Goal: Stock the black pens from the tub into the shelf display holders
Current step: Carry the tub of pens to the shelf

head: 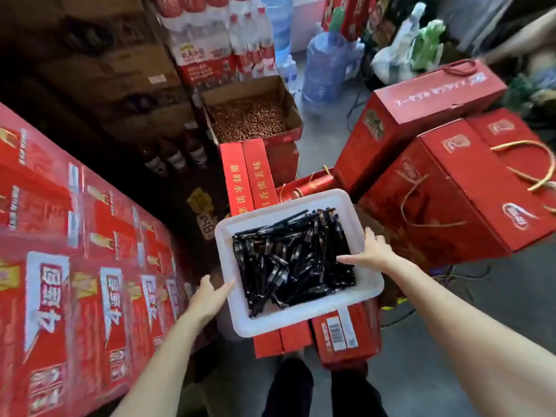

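Looked down along a long bank of shrink-wrapped red cartons (75,266) filling the whole left side. Found red gift boxes (451,191) with rope handles piled on the right, tilted against one another. Noted packs of bottled water (216,46) stacked at the back, with a blue water jug (325,67) upright on the floor to their right. Saw an open cardboard box (252,115) full of brown nuts, just in front of the bottled water.

Found the white tub (301,319) in the middle, resting on long flat red boxes (249,176) that stuck out past its far and near edges. Saw the black pens (291,260) heaped loose inside the tub, lying crisscross and crowded toward its right half.

Had the left hand (210,293) spread at the tub's near left corner, fingers straight, thumb tip at the rim. Had the right hand (373,251) spread at the right rim, fingers splayed over the edge, thumb stretched inward above the pens. Gripped nothing with either. Could not tell how firmly either pressed on the tub.
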### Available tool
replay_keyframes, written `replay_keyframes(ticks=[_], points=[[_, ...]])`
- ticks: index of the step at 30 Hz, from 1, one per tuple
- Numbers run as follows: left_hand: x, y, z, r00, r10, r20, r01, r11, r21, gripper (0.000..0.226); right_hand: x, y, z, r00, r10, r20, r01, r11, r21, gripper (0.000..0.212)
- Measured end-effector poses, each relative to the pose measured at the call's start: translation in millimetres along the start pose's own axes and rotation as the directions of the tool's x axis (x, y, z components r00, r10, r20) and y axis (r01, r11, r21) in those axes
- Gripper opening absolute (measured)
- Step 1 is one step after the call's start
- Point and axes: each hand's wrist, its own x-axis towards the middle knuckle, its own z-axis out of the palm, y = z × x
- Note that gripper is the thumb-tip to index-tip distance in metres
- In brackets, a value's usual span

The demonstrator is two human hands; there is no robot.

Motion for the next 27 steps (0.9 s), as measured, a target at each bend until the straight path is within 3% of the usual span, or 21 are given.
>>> replay_keyframes(ticks=[4,7,13,19,24,27], points=[[12.4,7.1,14.8,0.999,0.005,0.049,0.005,0.981,-0.195,0.074,7.0,3.7,12.4,1.0,0.012,0.011,-0.015,0.961,0.278,0.113],[14.8,19.0,17.6,0.998,0.015,0.065,0.012,0.919,-0.393,0.055,11.5,2.8,15.3,0.996,0.033,-0.079,-0.002,0.932,0.363,0.097],[23.1,27.3,22.4,0.995,0.014,0.096,0.045,0.806,-0.59,0.041,11.2,0.6,19.2,0.986,0.07,-0.15,0.026,0.828,0.56,0.081],[8.2,28.4,38.8,1.0,0.004,-0.019,-0.014,0.825,-0.565,0.053,-12.4,21.0,27.8,0.989,0.118,-0.084,-0.032,0.74,0.672,0.084],[-39.5,32.8,74.5,1.0,-0.017,-0.002,0.015,0.9,-0.435,0.046,-48.8,81.4,48.0,0.981,0.196,-0.003,-0.128,0.65,0.749,0.086],[-66.6,42.9,103.4,0.999,0.004,-0.048,-0.02,0.94,-0.34,0.067,-76.7,129.1,60.9,0.963,0.267,0.025,-0.175,0.554,0.814,0.094]])
